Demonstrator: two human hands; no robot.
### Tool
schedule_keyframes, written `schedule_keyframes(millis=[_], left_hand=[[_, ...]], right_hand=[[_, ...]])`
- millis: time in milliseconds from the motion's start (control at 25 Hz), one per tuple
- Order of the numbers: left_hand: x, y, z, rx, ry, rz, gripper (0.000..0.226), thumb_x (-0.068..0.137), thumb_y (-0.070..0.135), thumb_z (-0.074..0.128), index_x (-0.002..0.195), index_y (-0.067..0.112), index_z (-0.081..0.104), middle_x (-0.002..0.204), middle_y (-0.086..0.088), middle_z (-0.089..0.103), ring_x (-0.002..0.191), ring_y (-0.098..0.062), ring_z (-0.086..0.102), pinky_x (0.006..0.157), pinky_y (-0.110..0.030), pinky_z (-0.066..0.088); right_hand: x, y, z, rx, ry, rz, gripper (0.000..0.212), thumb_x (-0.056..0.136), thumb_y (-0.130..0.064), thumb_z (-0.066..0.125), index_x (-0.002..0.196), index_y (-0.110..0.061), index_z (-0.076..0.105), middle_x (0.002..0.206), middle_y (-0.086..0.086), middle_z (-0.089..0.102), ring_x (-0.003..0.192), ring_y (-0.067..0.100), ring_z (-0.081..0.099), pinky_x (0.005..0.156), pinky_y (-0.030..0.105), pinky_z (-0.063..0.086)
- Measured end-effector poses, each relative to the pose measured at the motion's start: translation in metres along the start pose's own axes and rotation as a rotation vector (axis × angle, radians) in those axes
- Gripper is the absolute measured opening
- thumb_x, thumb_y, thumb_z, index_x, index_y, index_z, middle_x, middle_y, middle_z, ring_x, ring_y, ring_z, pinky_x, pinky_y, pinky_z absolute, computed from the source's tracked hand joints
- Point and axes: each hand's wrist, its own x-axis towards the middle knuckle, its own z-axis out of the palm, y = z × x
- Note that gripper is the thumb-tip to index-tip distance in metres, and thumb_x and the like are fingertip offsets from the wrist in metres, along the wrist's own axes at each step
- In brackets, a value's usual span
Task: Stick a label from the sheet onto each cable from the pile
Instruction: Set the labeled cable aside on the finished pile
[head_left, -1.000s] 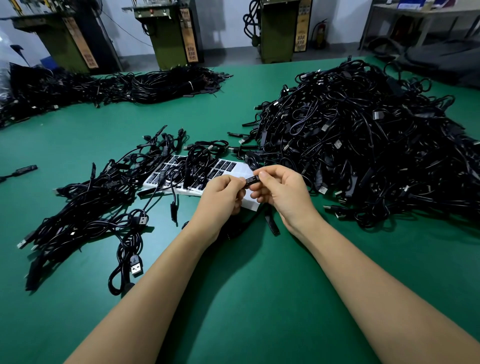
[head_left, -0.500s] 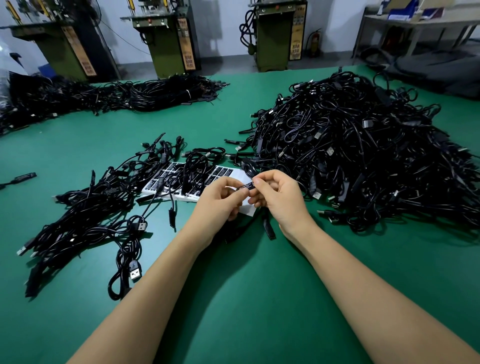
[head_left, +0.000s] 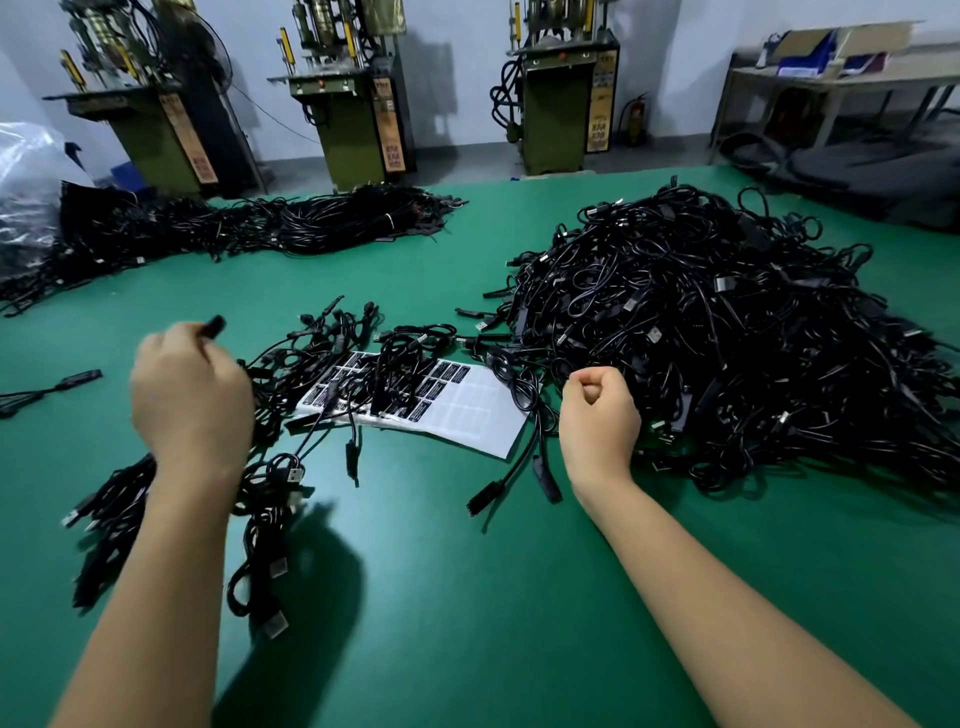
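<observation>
surface (head_left: 467, 597) green, carries all | pile (head_left: 727, 338) right, within our reach | labelled heap (head_left: 291, 374) left, kept apart from the pile | sheet (head_left: 467, 410) between them, partly under cables | left hand (head_left: 189, 400) blurred, grips cable end (head_left: 214, 326) above the heap; its label unreadable | right hand (head_left: 600, 410) curled, empty

Left hand (head_left: 191, 400) grips a cable (head_left: 213, 327); right hand (head_left: 600, 410) fisted.

Three olive-green metal machines (head_left: 353, 130) at twelve o'clock; crinkled clear plastic bag (head_left: 26, 171) at ten; grey metal table (head_left: 841, 85) at two.
</observation>
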Motion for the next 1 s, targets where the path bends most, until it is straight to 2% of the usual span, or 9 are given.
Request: schedule_keyframes(millis=[120,200,360,440,520,600,720,880,1000], left_hand=[[-0.003,-0.017,0.005,0.166,0.048,0.019,0.029,0.095,0.005,0.043,0.118,-0.003,0.059,0.112,-0.030,0.057,0.102,-0.045,0.049,0.083,-0.048,0.041],[-0.012,-0.026,0.019,0.299,-0.063,0.055,0.029,0.090,0.000,0.047,0.115,-0.003,0.063,0.113,-0.031,0.059,0.105,-0.045,0.047,0.086,-0.049,0.038],[-0.024,-0.023,0.033,0.403,-0.278,-0.087,0.025,0.086,0.004,0.049,0.103,0.006,0.067,0.127,-0.024,0.052,0.122,-0.042,0.035,0.106,-0.051,0.021],[-0.026,-0.011,0.034,0.339,-0.216,-0.005,0.022,0.090,0.008,0.051,0.104,0.004,0.067,0.122,-0.025,0.054,0.118,-0.043,0.039,0.103,-0.053,0.024],[-0.032,0.009,0.033,0.266,-0.198,0.238,0.024,0.091,0.010,0.054,0.111,0.008,0.068,0.111,-0.021,0.062,0.108,-0.041,0.046,0.093,-0.049,0.035],[-0.044,0.032,0.036,0.104,-0.500,0.564,0.039,0.089,0.006,0.055,0.123,0.022,0.061,0.108,-0.005,0.062,0.104,-0.029,0.047,0.089,-0.040,0.042],[-0.074,0.054,0.044,-0.083,-1.107,0.738,0.056,0.088,-0.001,0.055,0.126,0.041,0.053,0.097,0.017,0.048,0.091,0.005,0.044,0.079,-0.010,0.035],[-0.088,0.053,0.055,-0.294,-1.221,0.719,0.042,0.087,-0.002,0.059,0.105,0.034,0.071,0.094,0.005,0.055,0.084,-0.006,0.054,0.076,-0.016,0.042],[-0.091,0.050,0.059,-0.344,-1.239,0.701,0.034,0.087,0.005,0.065,0.098,0.036,0.074,0.093,0.005,0.054,0.081,-0.005,0.054,0.076,-0.019,0.044]], right_hand=[[0.001,0.001,0.000,-0.008,-0.021,0.002,0.013,0.090,-0.010,0.049,0.083,-0.019,0.055,0.059,-0.009,0.051,0.050,0.007,0.042,0.048,0.021,0.038],[0.002,0.002,-0.001,-0.017,-0.030,0.004,0.014,0.091,-0.010,0.049,0.083,-0.019,0.055,0.058,-0.009,0.051,0.049,0.006,0.041,0.047,0.019,0.037],[0.002,0.002,0.000,-0.027,-0.044,-0.001,0.012,0.089,-0.010,0.049,0.085,-0.017,0.057,0.060,-0.009,0.052,0.050,0.007,0.042,0.049,0.020,0.039],[0.003,0.003,0.001,-0.047,-0.057,0.003,0.012,0.088,-0.010,0.049,0.085,-0.018,0.057,0.060,-0.008,0.053,0.052,0.008,0.044,0.051,0.023,0.040],[0.005,0.003,0.000,-0.056,-0.078,0.022,0.013,0.087,-0.009,0.049,0.084,-0.019,0.057,0.062,-0.008,0.053,0.054,0.009,0.046,0.053,0.025,0.041],[0.009,0.002,-0.002,-0.022,-0.101,0.071,0.015,0.087,-0.008,0.049,0.082,-0.020,0.057,0.067,-0.005,0.057,0.058,0.010,0.050,0.056,0.028,0.045],[0.017,0.001,-0.008,0.103,-0.127,0.155,0.015,0.089,-0.005,0.049,0.082,-0.015,0.058,0.069,0.000,0.060,0.051,0.006,0.051,0.048,0.021,0.044],[0.018,0.002,-0.010,0.117,-0.146,0.159,0.013,0.089,-0.005,0.049,0.082,-0.013,0.058,0.066,0.000,0.060,0.044,0.002,0.049,0.045,0.019,0.042],[0.013,0.004,-0.008,-0.003,-0.204,0.076,0.010,0.087,-0.013,0.053,0.081,-0.019,0.058,0.069,0.001,0.062,0.055,0.010,0.053,0.053,0.030,0.046]])
